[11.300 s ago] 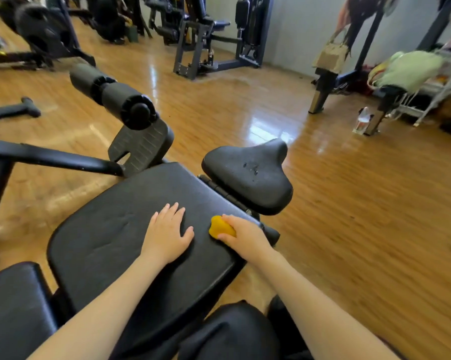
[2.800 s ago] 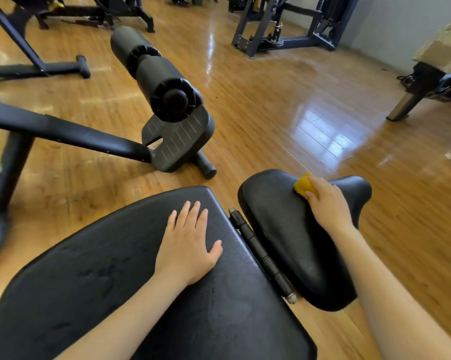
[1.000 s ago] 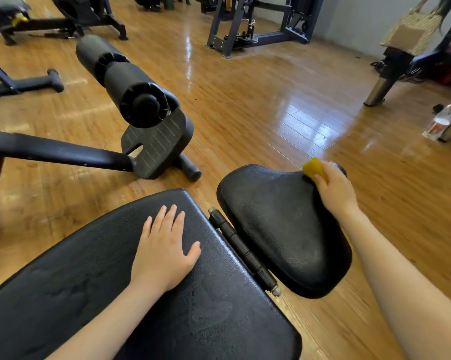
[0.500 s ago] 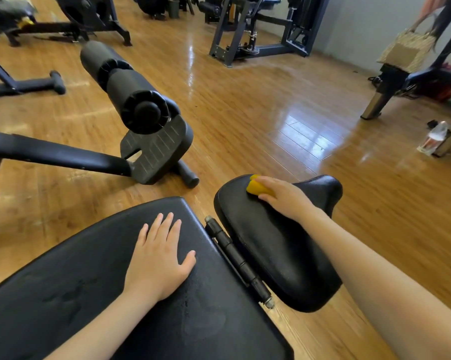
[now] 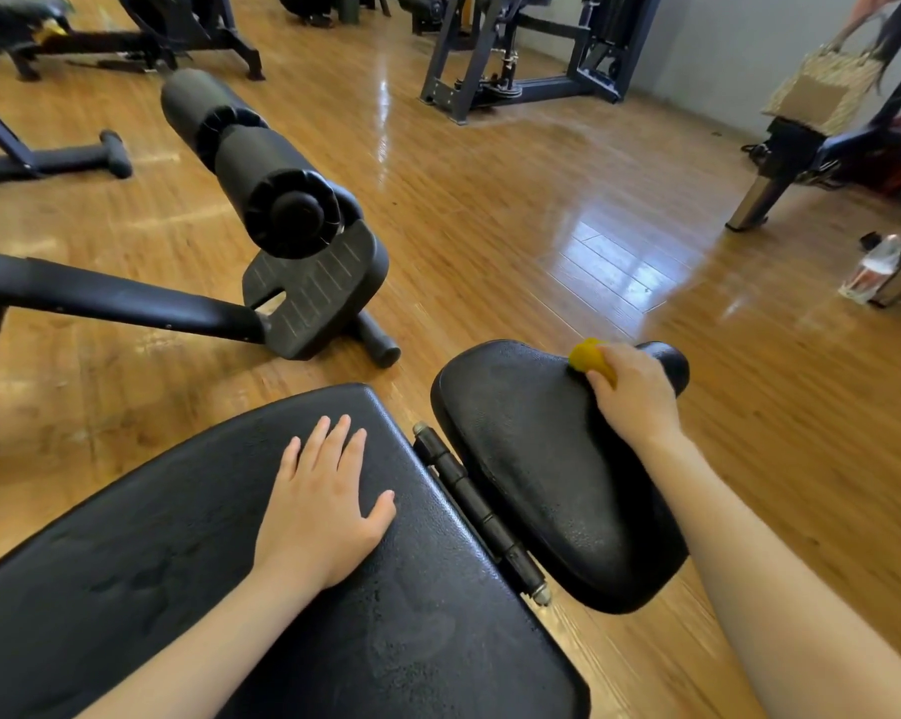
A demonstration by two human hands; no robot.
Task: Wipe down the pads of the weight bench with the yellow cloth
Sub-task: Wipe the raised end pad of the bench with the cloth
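Two black pads make up the top of this weight bench, a big back pad (image 5: pixel 189 589) close to the person and a small seat pad (image 5: pixel 531 459) past it, with a metal hinge bar (image 5: pixel 482 511) in the gap between them. The yellow cloth (image 5: pixel 591 358) is bunched into a little ball at the far end of the seat pad, near its narrow tip. The right hand (image 5: pixel 635 397) holds it there, with the fingers curled over the ball and pushing it down on the pad. The left hand (image 5: pixel 324 511) lies flat on the big back pad with its fingers straight and a little apart, holding nothing; it looks like it is there to lean on. The cloth looks soft and light, so it should squash and fold any way the hand wants. I think the best way to hold it is from the top, with the fingers wrapped over the bunch, so it does not slip out while rubbing. The pads look bumpy and a bit shiny, with damp-looking marks on the back pad. They seem firm with some squish, so a good push should be fine. A foam roller (image 5: pixel 251 158) sticks up beyond the bench, over the wood floor (image 5: pixel 568 199).
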